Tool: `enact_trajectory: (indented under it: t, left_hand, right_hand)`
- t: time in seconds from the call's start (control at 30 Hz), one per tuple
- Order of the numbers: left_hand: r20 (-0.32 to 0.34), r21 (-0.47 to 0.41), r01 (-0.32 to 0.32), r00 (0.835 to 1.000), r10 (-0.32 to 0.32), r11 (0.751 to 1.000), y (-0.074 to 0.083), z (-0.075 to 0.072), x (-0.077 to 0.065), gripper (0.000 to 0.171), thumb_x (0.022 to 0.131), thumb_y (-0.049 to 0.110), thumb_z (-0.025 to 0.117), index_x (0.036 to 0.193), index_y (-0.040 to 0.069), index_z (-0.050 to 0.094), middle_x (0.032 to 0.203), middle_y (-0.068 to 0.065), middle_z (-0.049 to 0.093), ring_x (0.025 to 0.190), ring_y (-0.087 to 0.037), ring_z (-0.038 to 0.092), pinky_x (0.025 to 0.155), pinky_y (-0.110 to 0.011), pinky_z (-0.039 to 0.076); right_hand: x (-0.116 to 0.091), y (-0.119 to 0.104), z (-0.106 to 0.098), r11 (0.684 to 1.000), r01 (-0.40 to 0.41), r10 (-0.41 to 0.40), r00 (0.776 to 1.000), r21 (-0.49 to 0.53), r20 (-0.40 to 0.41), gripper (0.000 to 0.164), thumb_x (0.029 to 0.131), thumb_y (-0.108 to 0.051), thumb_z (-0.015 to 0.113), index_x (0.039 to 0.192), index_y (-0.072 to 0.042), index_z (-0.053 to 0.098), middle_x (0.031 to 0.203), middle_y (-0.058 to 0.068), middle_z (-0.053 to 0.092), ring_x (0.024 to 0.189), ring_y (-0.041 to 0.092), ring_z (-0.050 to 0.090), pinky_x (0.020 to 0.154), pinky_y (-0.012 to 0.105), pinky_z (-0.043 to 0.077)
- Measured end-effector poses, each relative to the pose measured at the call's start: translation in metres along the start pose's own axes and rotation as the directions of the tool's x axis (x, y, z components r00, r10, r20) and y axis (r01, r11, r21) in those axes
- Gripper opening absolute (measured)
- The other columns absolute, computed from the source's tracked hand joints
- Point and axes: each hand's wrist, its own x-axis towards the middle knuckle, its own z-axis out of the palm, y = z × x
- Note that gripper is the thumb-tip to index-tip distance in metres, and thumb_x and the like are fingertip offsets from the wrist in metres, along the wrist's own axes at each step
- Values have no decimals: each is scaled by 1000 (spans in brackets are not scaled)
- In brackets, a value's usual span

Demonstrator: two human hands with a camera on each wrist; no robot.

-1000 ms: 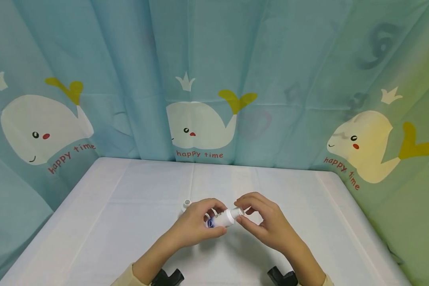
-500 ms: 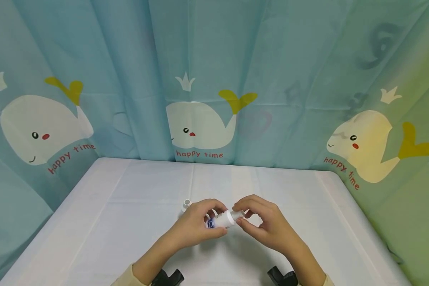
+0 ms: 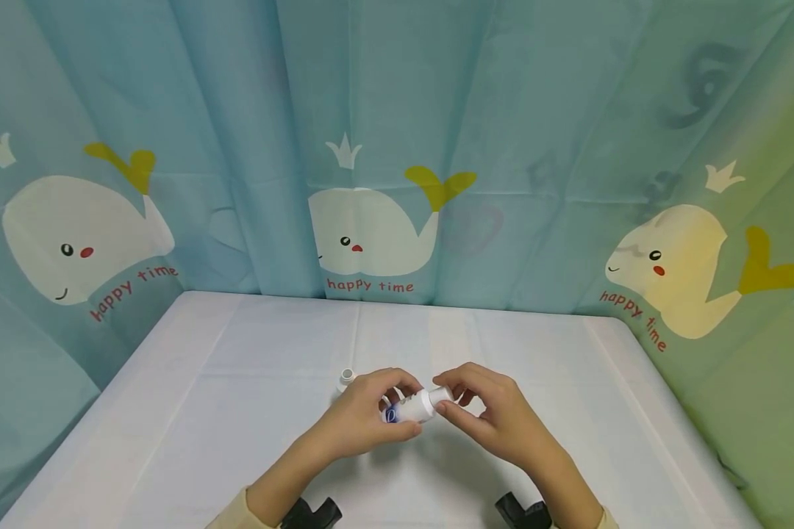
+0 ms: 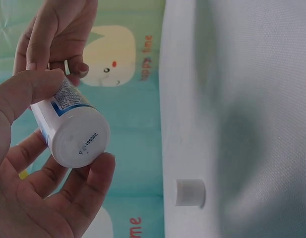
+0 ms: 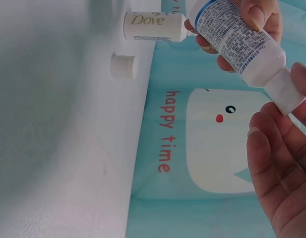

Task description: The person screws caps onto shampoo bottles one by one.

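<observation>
My left hand [image 3: 353,417] grips a small white bottle [image 3: 412,408] with a blue-edged label, tilted above the table. Printed digits show on its round base in the left wrist view. At the bottle's other end, the thumb and fingertips of my right hand [image 3: 496,411] pinch a white cap [image 5: 283,92], which sits over the neck. A second white bottle, marked Dove [image 5: 152,26], stands upright on the table with its narrow neck bare. Most of it is hidden behind my left hand in the head view. Near it stands a loose white cap [image 5: 124,67].
A white cloth covers the table [image 3: 251,353]. Blue-green curtains [image 3: 397,88] with whale prints hang around its back and sides. Black wrist mounts [image 3: 309,513] sit under both forearms at the front.
My right hand has dropped slightly and its fingertips have shifted around the cap. The left hand and the bottle stay almost in place.
</observation>
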Motion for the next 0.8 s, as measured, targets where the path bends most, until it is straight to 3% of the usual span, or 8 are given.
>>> enact_trajectory:
  t: [0.23, 0.33, 0.57, 0.8]
  left_hand:
    - [7, 4, -7, 1000, 7, 1000, 0, 0, 0, 37, 79, 25, 83, 111, 27, 65, 103, 16, 64, 85, -7, 60, 74, -24, 53]
    - [5, 0, -1, 1000, 1, 1000, 0, 0, 0, 37, 79, 26, 83, 111, 27, 65, 102, 17, 64, 86, -7, 60, 74, -24, 53]
    - [10, -6, 17, 1000, -17, 1000, -3, -1, 1, 36, 79, 26, 83, 111, 28, 65, 101, 18, 63, 86, -8, 61, 72, -25, 53]
    - [12, 1, 14, 1000, -14, 1000, -3, -1, 1, 37, 80, 28, 83, 112, 27, 65, 101, 18, 64, 87, -7, 61, 73, -25, 53]
  right_hand:
    - [-2, 1, 1, 999, -40, 40, 999, -1, 18, 29, 89, -13, 75, 116, -17, 66, 94, -10, 67, 75, 1, 62, 69, 17, 53]
    - [-2, 1, 1, 999, -46, 46, 999, -7, 27, 29, 89, -15, 75, 117, -17, 66, 98, -9, 68, 78, 2, 63, 70, 19, 54]
    - [1, 1, 0, 999, 39, -40, 999, 20, 32, 38, 82, -1, 79, 114, -17, 67, 115, -4, 66, 101, 12, 64, 75, 28, 57]
    - [1, 1, 0, 997, 70, -71, 997, 22, 21, 33, 82, 0, 79, 110, -17, 69, 109, -5, 67, 94, 9, 64, 75, 23, 55]
